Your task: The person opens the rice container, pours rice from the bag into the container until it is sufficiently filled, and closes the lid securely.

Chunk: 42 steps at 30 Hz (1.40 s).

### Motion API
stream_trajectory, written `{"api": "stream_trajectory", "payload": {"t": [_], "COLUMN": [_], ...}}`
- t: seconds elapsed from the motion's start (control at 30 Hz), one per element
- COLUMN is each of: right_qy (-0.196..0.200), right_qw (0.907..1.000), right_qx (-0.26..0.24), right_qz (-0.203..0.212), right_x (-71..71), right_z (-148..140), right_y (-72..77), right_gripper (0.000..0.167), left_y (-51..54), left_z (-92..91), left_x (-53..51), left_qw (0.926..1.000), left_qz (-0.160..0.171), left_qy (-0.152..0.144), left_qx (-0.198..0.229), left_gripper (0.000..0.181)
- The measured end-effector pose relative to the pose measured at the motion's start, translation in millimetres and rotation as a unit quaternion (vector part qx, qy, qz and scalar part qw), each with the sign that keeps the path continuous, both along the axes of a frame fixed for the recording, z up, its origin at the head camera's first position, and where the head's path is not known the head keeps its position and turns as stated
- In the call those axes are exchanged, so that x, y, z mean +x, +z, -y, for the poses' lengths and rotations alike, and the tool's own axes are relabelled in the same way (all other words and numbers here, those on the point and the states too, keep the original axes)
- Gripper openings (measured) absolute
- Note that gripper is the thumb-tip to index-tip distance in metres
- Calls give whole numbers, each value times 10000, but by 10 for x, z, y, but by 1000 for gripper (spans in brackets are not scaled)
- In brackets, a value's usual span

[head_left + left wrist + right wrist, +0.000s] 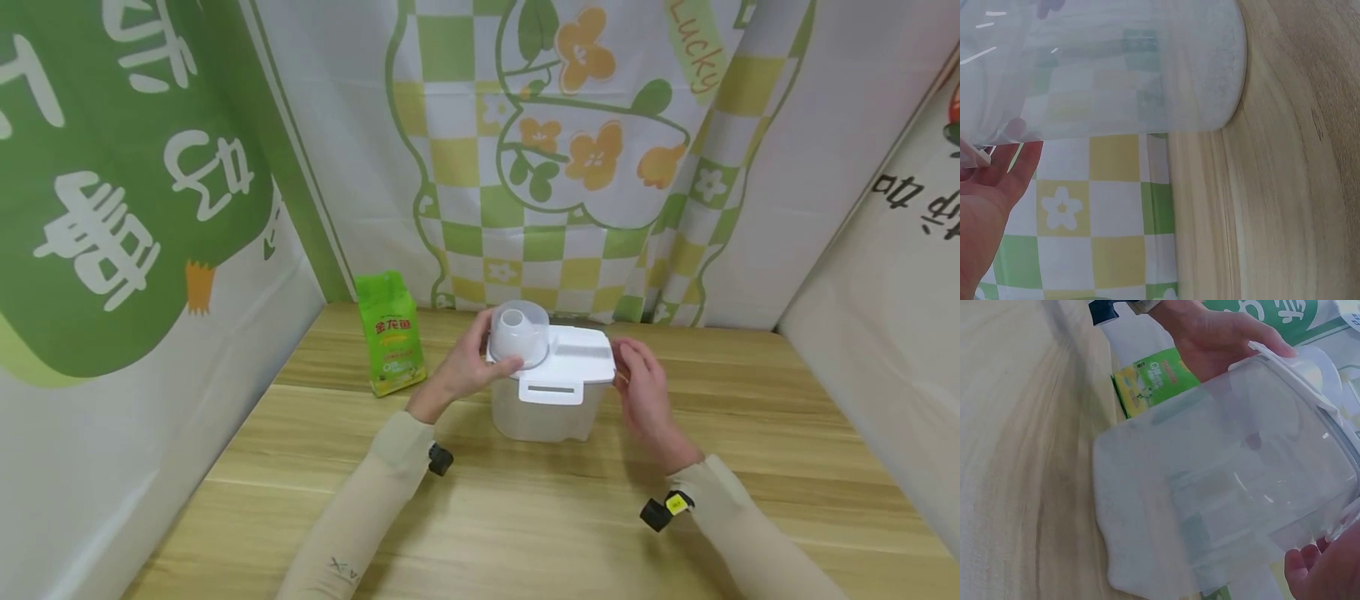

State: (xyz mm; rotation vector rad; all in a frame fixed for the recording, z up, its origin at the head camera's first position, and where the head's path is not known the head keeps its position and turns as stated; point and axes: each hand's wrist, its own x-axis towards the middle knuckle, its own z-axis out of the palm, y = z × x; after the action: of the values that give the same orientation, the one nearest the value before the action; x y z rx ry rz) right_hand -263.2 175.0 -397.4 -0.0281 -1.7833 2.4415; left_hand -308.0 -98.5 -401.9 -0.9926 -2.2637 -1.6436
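Observation:
A clear plastic storage container point(547, 412) with a white lid point(581, 354) stands upright on the table. On the lid's left part sits a round transparent measuring cup point(519, 333). My left hand point(476, 362) grips the lid's left end, thumb in front beside the cup and fingers behind. At the lid's right end my right hand point(645, 387) holds the edge with curled fingers; in the right wrist view its fingertips point(1313, 553) are near the rim. The container's lower part point(1204, 62) looks whitish, and I cannot tell whether anything is inside.
Left of the container stands a green bag point(393, 342) with red and yellow print. The wooden table point(525, 517) ends at a patterned curtain point(480, 183) behind, with printed cloth walls on both sides.

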Motion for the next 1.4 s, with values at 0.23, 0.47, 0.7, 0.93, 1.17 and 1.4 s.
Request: {"api": "stream_trajectory", "payload": {"t": [0.23, 0.47, 0.7, 0.93, 1.17, 1.4], "right_qy": [168, 195, 115, 87, -2, -150], "right_qw": [9974, 9905, 9865, 9806, 9784, 9774], "right_qx": [659, 1275, 1469, 1760, 1887, 1817], "right_qz": [-256, -468, -719, -863, -846, -1066], "right_x": [-19, -5, 7, 53, 94, 138], "right_z": [-28, -26, 11, 27, 46, 90], "right_y": [-5, 1, 19, 0, -17, -51], "right_gripper": [38, 36, 36, 33, 32, 32], "left_y": [30, 87, 148, 149, 147, 102], "left_z": [30, 54, 96, 133, 149, 129], "left_x": [-42, -56, -68, -84, -91, -141], "left_qw": [9996, 9983, 9962, 9943, 9937, 9955], "left_qz": [224, 454, 698, 744, 770, 540], "left_qy": [-180, 86, 161, 402, 587, 765], "left_qx": [36, -366, -496, -652, -556, -137], "left_gripper": [80, 78, 78, 76, 71, 61]}}
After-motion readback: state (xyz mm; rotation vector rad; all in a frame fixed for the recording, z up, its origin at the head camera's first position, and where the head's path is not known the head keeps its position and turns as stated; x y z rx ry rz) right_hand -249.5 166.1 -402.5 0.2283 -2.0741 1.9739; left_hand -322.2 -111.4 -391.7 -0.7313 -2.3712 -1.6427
